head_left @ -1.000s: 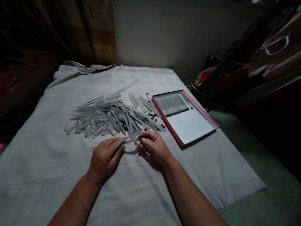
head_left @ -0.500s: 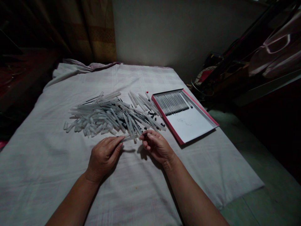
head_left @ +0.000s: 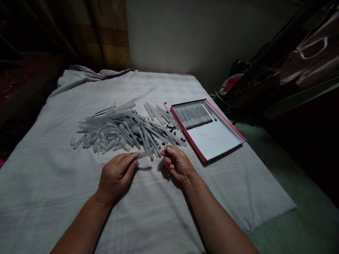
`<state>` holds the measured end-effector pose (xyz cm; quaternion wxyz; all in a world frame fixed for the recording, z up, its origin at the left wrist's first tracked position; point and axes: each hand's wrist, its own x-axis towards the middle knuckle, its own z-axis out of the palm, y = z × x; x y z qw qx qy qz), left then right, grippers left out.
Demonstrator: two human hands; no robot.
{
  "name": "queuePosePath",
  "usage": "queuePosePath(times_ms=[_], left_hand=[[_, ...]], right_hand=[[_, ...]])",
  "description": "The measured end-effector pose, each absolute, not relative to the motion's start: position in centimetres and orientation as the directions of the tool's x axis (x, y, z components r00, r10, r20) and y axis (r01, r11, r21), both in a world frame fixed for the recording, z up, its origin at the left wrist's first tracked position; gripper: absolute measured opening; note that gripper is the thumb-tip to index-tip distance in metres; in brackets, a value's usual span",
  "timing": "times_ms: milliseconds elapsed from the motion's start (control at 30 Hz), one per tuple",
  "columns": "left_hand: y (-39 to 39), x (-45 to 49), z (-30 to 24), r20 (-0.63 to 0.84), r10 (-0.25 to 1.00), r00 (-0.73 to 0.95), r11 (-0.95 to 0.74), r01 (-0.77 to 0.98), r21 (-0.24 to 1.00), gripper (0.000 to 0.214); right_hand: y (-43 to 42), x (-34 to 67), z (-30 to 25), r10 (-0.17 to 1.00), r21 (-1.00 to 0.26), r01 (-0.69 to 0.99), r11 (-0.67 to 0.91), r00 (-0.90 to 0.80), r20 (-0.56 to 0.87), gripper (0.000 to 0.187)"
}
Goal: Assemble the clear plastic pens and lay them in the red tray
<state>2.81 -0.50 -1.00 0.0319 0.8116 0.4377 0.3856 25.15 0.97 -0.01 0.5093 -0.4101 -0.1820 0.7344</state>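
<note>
My left hand [head_left: 118, 174] is closed, pinching a clear pen barrel [head_left: 144, 154] that points right, at the near edge of the pile. A small black pen plug [head_left: 166, 151] sits between the thumb and fingers of my right hand [head_left: 177, 163], which is apart from the barrel's end. Just beyond both hands lies a heap of loose pen parts [head_left: 127, 128]: clear barrels, dark refills and translucent caps [head_left: 99, 141]. Several black plugs [head_left: 171, 128] are scattered at the heap's right side.
Right of the heap, a shallow red-edged box [head_left: 197, 150] holds a row of pens [head_left: 194, 115] with black ends along its far side. A pale checked cloth [head_left: 148, 218] covers the table. Beyond it stand a wall [head_left: 206, 38] and a curtain [head_left: 111, 42].
My right hand has shifted slightly right, away from the barrel's end, and the black plug in its fingers shows more clearly. My left hand has stayed almost still.
</note>
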Motion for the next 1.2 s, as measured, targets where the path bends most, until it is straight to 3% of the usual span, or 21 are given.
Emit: queuePosePath(times_ms=[233, 1000, 1200], left_hand=[[-0.52, 2.85, -0.96, 0.589, 0.740, 0.326, -0.617, 0.678, 0.400, 0.023], [-0.48, 2.91, -0.80, 0.573, 0.722, 0.389, -0.643, 0.684, 0.345, 0.024], [-0.54, 2.81, -1.03, 0.553, 0.732, 0.398, -0.636, 0.689, 0.346, 0.024]], right_hand=[[0.47, 24.41, 0.06, 0.930, -0.832, -0.419, -0.365, -0.120, -0.348, 0.038], [0.15, 24.32, -0.29, 0.981, -0.952, -0.237, -0.193, -0.043, -0.189, 0.023], [0.07, 24.28, -0.74, 0.997, -0.993, -0.081, -0.083, -0.008, -0.083, 0.019]])
